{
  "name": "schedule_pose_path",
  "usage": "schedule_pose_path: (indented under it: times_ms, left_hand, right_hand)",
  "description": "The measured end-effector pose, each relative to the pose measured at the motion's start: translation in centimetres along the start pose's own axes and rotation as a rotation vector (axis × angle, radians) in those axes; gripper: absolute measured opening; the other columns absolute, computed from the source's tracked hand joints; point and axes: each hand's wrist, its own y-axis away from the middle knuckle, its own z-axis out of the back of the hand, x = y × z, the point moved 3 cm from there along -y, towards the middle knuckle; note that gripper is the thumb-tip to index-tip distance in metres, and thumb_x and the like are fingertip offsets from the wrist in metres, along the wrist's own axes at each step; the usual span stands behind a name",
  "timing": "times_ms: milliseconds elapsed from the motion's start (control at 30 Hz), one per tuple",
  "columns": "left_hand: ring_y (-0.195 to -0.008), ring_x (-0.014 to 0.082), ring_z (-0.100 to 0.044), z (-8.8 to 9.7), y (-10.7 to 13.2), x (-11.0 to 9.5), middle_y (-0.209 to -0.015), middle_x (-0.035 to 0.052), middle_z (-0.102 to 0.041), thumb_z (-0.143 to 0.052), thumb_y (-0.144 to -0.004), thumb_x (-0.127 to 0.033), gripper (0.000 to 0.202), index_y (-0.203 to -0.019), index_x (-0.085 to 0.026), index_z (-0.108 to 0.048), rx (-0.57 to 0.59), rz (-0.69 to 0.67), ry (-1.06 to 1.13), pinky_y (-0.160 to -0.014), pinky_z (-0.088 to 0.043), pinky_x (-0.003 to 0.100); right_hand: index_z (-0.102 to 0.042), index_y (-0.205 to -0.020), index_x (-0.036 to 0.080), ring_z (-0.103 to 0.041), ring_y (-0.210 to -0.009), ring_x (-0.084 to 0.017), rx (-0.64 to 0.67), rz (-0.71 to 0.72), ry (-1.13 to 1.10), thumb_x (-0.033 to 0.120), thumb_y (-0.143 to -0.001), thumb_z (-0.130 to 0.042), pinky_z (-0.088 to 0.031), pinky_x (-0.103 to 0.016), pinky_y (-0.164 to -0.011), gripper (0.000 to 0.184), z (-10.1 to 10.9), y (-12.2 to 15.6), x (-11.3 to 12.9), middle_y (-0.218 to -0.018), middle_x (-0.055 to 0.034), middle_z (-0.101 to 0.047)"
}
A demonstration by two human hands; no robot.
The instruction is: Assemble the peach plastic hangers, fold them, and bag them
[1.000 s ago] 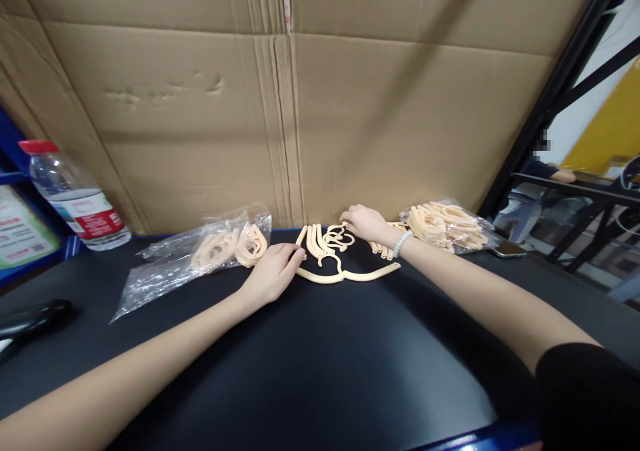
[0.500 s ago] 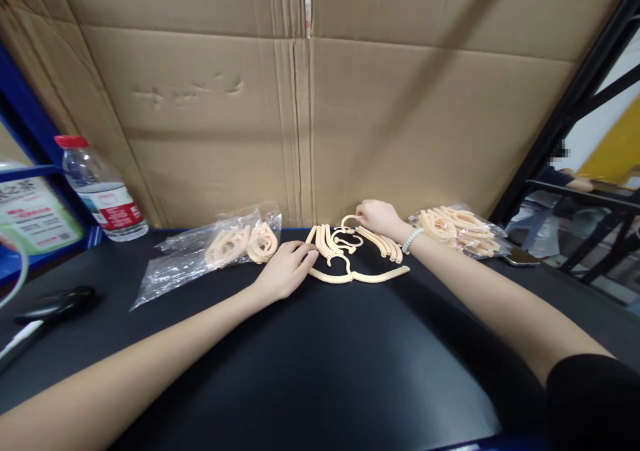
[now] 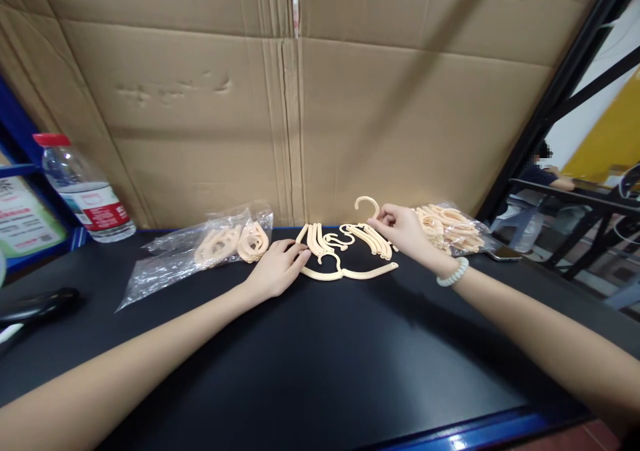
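My right hand (image 3: 405,229) pinches a cream plastic hanger hook (image 3: 369,204) between thumb and fingers, raised above the loose parts. A cream clothes hanger (image 3: 367,273) with its arms spread lies on the black table (image 3: 300,364), its hook pointing away from me. At its left end my left hand (image 3: 277,269) is closed over the arm tip, which the fingers partly hide. Behind it, several loose hanger arms (image 3: 315,239) lie on the left and several more hanger arms (image 3: 375,240) on the right. Between these groups lie loose hooks (image 3: 345,235).
Clear bags of hanger parts lie on both sides: a left bag (image 3: 170,251) and a right bag (image 3: 457,227). A water bottle (image 3: 90,191) and a black device (image 3: 40,304) are at left. A cardboard wall (image 3: 200,104) closes the back. A person (image 3: 543,171) sits far right.
My right hand has lifted the hook from among the loose parts and drawn it up and to the right. My left hand stays at the hanger's left end. The view has shifted slightly.
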Motion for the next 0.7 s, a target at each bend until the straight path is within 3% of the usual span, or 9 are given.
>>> schedule_pose_path:
  times_ms: [200,300,400,600,700]
  left_hand:
    - [-0.108,0.0348,-0.058,0.4,-0.4,0.6,-0.108,0.0186,-0.067,-0.031,-0.094,-0.051,0.055,-0.1,-0.011,-0.068,0.011,0.06,-0.045,-0.097,-0.042,0.051]
    - [-0.096,0.0346,-0.062,0.8,-0.8,1.1,-0.089,0.0165,-0.07,-0.033,-0.093,-0.051,0.054,-0.081,-0.013,-0.069,0.018,0.084,-0.042,-0.094,-0.043,0.051]
    - [-0.092,0.036,-0.064,1.0,-1.1,1.3,-0.086,0.0169,-0.07,-0.04,-0.089,-0.052,0.05,-0.073,-0.014,-0.068,-0.008,0.108,0.002,-0.093,-0.044,0.052]
    - [-0.106,0.0342,-0.061,2.3,-1.3,1.7,-0.106,0.016,-0.07,-0.046,-0.084,-0.037,0.032,-0.083,-0.015,-0.07,-0.24,0.221,0.201,-0.1,-0.042,0.05]
    - [-0.101,0.0303,-0.065,3.2,-1.3,1.9,-0.108,0.013,-0.071,-0.049,-0.083,-0.03,0.024,-0.083,-0.017,-0.069,-0.371,0.3,0.36,-0.099,-0.046,0.048]
  right_hand:
    - [-0.053,-0.067,0.018,-0.046,-0.049,-0.01,0.107,-0.018,-0.358,0.04,-0.082,-0.062,-0.034,-0.023,-0.05,0.028,-0.6,4.1,0.6,-0.053,0.0034,-0.051]
    - [-0.056,-0.067,0.018,-0.042,-0.048,-0.009,0.119,-0.038,-0.409,0.038,-0.081,-0.063,-0.031,-0.023,-0.049,0.026,-1.0,5.2,0.2,-0.053,0.0036,-0.05]
    - [-0.058,-0.068,0.017,-0.042,-0.048,-0.009,0.125,-0.049,-0.439,0.037,-0.08,-0.063,-0.031,-0.023,-0.048,0.024,-1.1,5.5,0.2,-0.053,0.0034,-0.051]
    - [-0.059,-0.07,0.017,-0.042,-0.048,-0.009,0.121,-0.097,-0.525,0.042,-0.08,-0.064,-0.032,-0.023,-0.048,0.027,-1.1,5.6,0.0,-0.054,0.0037,-0.049]
    - [-0.061,-0.073,0.016,-0.043,-0.046,-0.009,0.137,-0.141,-0.595,0.044,-0.079,-0.064,-0.033,-0.023,-0.045,0.029,-1.3,5.8,-0.2,-0.055,0.0034,-0.05]
